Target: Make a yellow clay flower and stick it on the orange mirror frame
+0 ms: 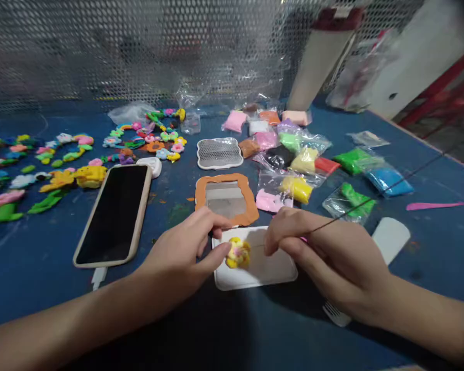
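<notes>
A small yellow and pink clay figure [238,253] lies on a white mirror frame [263,270] in front of me. My left hand [181,253] pinches the figure between thumb and fingers. My right hand [325,252] is closed on a thin dark stick [371,201] whose tip points at the figure. Just behind the white frame lies an orange clay-covered mirror frame [225,200].
A phone [114,214] lies face up at the left on the blue table [42,268]. Several finished clay flowers [62,178] sit at the far left. Bags of coloured clay [301,162] spread across the right. A pink tool [433,206] and a white frame [219,153] lie farther back.
</notes>
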